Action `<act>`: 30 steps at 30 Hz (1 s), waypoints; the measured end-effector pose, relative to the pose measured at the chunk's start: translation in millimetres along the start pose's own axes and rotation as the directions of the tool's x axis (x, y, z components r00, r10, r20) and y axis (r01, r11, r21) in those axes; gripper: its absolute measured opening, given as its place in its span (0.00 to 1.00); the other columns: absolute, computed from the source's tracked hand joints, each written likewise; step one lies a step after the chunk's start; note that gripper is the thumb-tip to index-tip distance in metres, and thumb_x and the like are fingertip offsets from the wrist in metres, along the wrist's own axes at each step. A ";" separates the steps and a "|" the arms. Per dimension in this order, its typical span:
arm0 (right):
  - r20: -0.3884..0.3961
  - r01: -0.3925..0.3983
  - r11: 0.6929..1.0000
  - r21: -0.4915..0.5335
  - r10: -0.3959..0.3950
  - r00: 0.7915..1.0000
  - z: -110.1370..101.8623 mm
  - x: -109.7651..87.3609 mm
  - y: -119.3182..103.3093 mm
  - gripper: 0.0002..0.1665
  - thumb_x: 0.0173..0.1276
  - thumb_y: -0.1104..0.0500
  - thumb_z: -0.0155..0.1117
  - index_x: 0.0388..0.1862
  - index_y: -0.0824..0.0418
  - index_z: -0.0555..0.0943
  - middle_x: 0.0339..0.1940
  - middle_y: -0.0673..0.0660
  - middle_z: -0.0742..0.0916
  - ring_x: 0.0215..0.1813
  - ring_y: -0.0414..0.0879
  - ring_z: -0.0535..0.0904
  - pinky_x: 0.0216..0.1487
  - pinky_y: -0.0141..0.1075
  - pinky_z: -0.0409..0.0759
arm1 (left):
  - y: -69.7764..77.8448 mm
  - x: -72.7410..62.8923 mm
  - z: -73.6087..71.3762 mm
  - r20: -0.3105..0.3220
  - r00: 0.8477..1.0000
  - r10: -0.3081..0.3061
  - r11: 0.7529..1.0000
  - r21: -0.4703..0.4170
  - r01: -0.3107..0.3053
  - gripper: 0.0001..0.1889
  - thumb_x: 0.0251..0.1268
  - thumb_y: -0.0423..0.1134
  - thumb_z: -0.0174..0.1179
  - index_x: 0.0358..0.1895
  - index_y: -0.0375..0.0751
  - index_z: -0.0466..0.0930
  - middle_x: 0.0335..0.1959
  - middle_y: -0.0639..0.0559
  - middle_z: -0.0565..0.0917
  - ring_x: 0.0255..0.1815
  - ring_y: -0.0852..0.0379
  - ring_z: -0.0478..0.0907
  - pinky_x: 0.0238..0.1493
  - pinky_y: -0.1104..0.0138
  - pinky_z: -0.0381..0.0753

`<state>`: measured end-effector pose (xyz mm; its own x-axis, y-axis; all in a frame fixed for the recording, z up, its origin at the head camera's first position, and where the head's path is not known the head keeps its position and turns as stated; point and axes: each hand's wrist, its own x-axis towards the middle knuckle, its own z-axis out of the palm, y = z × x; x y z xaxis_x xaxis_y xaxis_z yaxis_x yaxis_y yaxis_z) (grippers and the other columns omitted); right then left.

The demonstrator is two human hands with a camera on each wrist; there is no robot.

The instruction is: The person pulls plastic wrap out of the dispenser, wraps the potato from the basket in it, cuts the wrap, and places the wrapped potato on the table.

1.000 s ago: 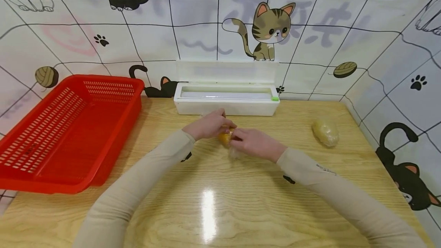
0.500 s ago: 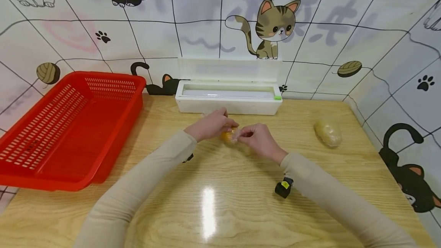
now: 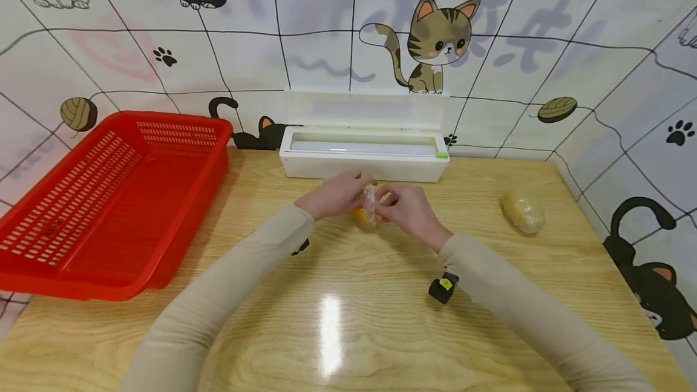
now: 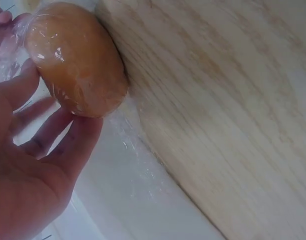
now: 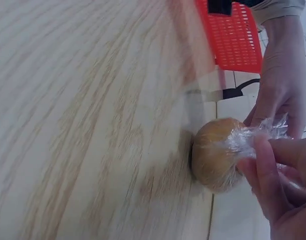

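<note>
A smooth, orange-yellow oval fruit (image 3: 362, 218) sits at the middle of the table, just in front of a long white box. Clear plastic wrap (image 5: 240, 140) covers it, its loose end bunched up. My left hand (image 3: 334, 194) holds the fruit from the left; in the left wrist view its thumb and fingers curve against the fruit's side (image 4: 75, 62). From the right, my right hand (image 3: 411, 212) pinches the bunched wrap between thumb and fingertips. Part of the fruit is hidden behind the wrap and fingers.
The white wrap dispenser (image 3: 365, 168) stands against the wall, lid raised, a roll inside and a green slider at its right end. A red plastic basket (image 3: 187, 198) stands at the left. Another wrapped, pale yellow lump (image 3: 523, 212) lies at the right.
My right hand has shifted from the fruit's near right side to the bunched wrap above it, drawing the wrap up. My left hand stays at the fruit.
</note>
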<state>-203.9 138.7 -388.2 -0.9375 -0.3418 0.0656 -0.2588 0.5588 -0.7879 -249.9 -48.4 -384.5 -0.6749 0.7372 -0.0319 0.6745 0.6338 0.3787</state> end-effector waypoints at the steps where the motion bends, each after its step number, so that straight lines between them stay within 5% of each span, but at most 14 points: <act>1: -0.002 -0.010 1.000 -0.014 0.010 1.000 -0.1 0.8 -0.7 0.06 0.60 0.67 0.69 0.36 0.63 0.82 0.32 0.59 0.87 0.25 0.47 0.84 0.26 0.35 0.80 | -0.5 0.2 0.2 -0.002 1.000 -0.008 1.000 -0.011 0.008 0.13 0.71 0.34 0.56 0.55 0.36 0.74 0.45 0.44 0.75 0.42 0.51 0.71 0.45 0.63 0.72; 5: 0.000 0.005 0.996 -0.093 -0.005 1.000 -1.8 4.6 -2.7 0.06 0.57 0.66 0.72 0.30 0.63 0.81 0.38 0.62 0.82 0.34 0.51 0.82 0.33 0.35 0.77 | 0.0 0.8 -0.4 -0.006 1.000 -0.023 1.000 -0.021 0.023 0.10 0.72 0.35 0.55 0.48 0.34 0.69 0.42 0.45 0.73 0.40 0.51 0.70 0.45 0.64 0.73; 15: 0.136 0.079 0.975 -0.209 -0.051 0.989 -8.0 12.2 -11.0 0.09 0.57 0.68 0.70 0.25 0.60 0.78 0.27 0.51 0.82 0.29 0.43 0.77 0.32 0.36 0.74 | 2.3 2.3 -2.4 0.021 0.998 -0.053 0.999 -0.006 0.053 0.06 0.72 0.34 0.54 0.45 0.36 0.68 0.37 0.47 0.71 0.37 0.52 0.68 0.41 0.65 0.71; 23: 0.026 0.159 0.919 -0.361 -0.161 0.987 -0.8 -12.4 -14.5 0.11 0.59 0.69 0.66 0.25 0.60 0.73 0.18 0.49 0.75 0.21 0.42 0.68 0.22 0.34 0.67 | 2.5 3.0 -2.9 0.038 0.996 -0.082 0.996 -0.033 0.083 0.12 0.69 0.40 0.59 0.41 0.37 0.67 0.35 0.48 0.69 0.36 0.53 0.66 0.38 0.65 0.68; 27: -0.058 0.113 0.946 -0.303 -0.136 0.989 3.9 -26.6 -8.7 0.13 0.59 0.68 0.65 0.23 0.60 0.70 0.16 0.49 0.75 0.19 0.41 0.68 0.21 0.33 0.66 | 2.8 3.3 -2.3 0.035 0.995 -0.097 0.994 -0.046 0.098 0.13 0.68 0.42 0.60 0.41 0.38 0.67 0.34 0.48 0.68 0.34 0.53 0.66 0.36 0.66 0.68; 30: 0.007 0.138 0.972 -0.188 -0.139 0.990 0.5 -32.4 -2.4 0.10 0.62 0.67 0.65 0.25 0.60 0.73 0.20 0.50 0.79 0.23 0.40 0.74 0.24 0.32 0.72 | 1.7 2.7 -1.7 0.039 0.993 -0.110 0.993 -0.047 0.112 0.14 0.68 0.44 0.60 0.42 0.39 0.67 0.34 0.49 0.68 0.34 0.54 0.66 0.36 0.67 0.68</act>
<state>-172.8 148.0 -388.7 -0.8907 -0.4217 0.1699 -0.4247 0.6384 -0.6420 -251.0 -45.7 -382.4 -0.7328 0.6715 -0.1098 0.5796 0.7006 0.4162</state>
